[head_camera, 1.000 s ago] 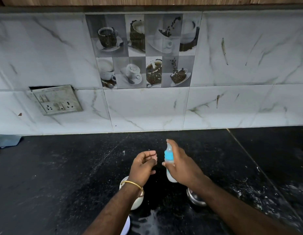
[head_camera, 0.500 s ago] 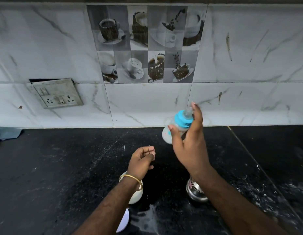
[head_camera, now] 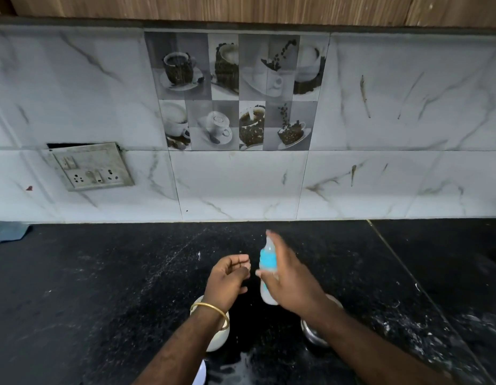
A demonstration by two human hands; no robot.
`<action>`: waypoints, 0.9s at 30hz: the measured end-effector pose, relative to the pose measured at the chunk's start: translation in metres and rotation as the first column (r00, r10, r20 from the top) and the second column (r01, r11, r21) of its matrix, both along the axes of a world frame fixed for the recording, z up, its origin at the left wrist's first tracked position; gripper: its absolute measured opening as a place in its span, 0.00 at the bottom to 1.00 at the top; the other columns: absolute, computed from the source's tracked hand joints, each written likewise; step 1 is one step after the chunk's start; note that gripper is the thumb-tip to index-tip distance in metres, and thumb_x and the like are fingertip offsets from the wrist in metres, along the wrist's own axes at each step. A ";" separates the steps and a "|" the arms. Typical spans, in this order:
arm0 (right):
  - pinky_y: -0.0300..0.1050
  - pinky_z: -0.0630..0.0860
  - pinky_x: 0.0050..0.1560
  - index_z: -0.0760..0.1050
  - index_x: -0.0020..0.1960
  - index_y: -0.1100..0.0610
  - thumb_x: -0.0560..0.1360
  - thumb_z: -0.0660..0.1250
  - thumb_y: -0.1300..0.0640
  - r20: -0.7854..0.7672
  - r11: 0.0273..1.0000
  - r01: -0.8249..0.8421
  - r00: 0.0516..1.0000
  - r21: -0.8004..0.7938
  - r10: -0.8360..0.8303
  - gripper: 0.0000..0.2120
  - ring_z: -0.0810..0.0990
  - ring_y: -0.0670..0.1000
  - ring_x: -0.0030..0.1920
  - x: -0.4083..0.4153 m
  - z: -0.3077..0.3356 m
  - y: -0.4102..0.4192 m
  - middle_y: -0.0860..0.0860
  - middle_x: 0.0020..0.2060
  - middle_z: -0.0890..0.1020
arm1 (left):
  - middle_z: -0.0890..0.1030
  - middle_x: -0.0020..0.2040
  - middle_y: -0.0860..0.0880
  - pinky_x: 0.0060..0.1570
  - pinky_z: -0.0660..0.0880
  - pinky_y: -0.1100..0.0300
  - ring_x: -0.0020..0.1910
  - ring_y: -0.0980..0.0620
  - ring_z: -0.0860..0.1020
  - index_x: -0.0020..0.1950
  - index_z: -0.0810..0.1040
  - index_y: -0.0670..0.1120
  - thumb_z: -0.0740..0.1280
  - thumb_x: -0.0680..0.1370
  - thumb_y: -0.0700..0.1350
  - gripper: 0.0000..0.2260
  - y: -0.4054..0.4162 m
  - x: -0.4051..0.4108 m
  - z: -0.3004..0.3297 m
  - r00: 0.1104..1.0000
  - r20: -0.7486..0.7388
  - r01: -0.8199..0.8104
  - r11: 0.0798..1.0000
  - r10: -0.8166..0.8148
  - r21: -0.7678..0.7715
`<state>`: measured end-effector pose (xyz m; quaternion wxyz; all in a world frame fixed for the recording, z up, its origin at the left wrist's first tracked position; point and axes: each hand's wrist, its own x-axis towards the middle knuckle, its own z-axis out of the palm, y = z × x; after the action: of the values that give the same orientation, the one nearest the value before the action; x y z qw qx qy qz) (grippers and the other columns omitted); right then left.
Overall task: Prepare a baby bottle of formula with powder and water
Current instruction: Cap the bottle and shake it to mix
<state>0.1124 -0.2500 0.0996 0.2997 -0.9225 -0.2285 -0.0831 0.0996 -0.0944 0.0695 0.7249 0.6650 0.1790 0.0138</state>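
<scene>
Right hand (head_camera: 290, 284) wrapped round the capped baby bottle (head_camera: 268, 269), left hand (head_camera: 227, 282) half-curled and empty; loose collar could leak formula.

No legible text, labels or numbers anywhere; baby bottle (head_camera: 268, 269) markings blurred, unreadable.

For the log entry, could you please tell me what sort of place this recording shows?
Most likely a home kitchen: a black stone countertop, a marble-look tiled backsplash with a coffee-cup picture tile, and a wall socket plate. The right hand holds a baby bottle.
</scene>
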 end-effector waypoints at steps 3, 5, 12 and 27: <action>0.45 0.74 0.59 0.50 0.79 0.46 0.78 0.68 0.49 0.083 0.974 0.044 0.995 0.220 -0.064 0.37 0.77 0.54 0.64 0.008 0.014 -0.005 0.54 0.71 0.70 | 0.84 0.54 0.49 0.48 0.79 0.53 0.55 0.49 0.83 0.57 0.81 0.48 0.65 0.79 0.38 0.10 0.001 0.000 0.002 1.000 0.005 0.008 1.000 -0.008 0.001; 0.42 0.73 0.64 0.52 0.78 0.48 0.77 0.70 0.52 0.222 0.862 0.049 0.957 0.504 -0.185 0.37 0.74 0.50 0.66 0.011 0.036 -0.001 0.54 0.73 0.69 | 0.84 0.55 0.50 0.51 0.80 0.51 0.55 0.49 0.82 0.57 0.80 0.48 0.65 0.79 0.38 0.09 0.002 0.001 0.003 1.000 -0.003 0.006 1.000 -0.006 0.006; 0.47 0.75 0.57 0.47 0.80 0.43 0.78 0.66 0.47 0.001 0.998 -0.029 1.000 -0.063 0.030 0.38 0.79 0.55 0.61 0.003 -0.004 -0.009 0.55 0.70 0.71 | 0.84 0.55 0.49 0.50 0.79 0.52 0.55 0.48 0.82 0.59 0.80 0.47 0.65 0.80 0.38 0.10 -0.001 -0.004 0.007 1.000 0.012 0.013 1.000 -0.014 0.004; 0.42 0.74 0.64 0.49 0.79 0.46 0.78 0.69 0.52 0.243 0.833 0.055 0.944 0.551 -0.223 0.38 0.73 0.46 0.67 0.009 0.046 -0.001 0.52 0.73 0.67 | 0.84 0.54 0.48 0.53 0.80 0.50 0.55 0.49 0.82 0.56 0.81 0.49 0.66 0.79 0.39 0.09 0.001 -0.007 0.003 1.000 -0.005 0.011 1.000 -0.011 0.024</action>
<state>0.1214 -0.2513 0.1453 0.5008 -0.7927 -0.1700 -0.3030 0.0923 -0.0935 0.0725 0.7164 0.6748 0.1770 0.0101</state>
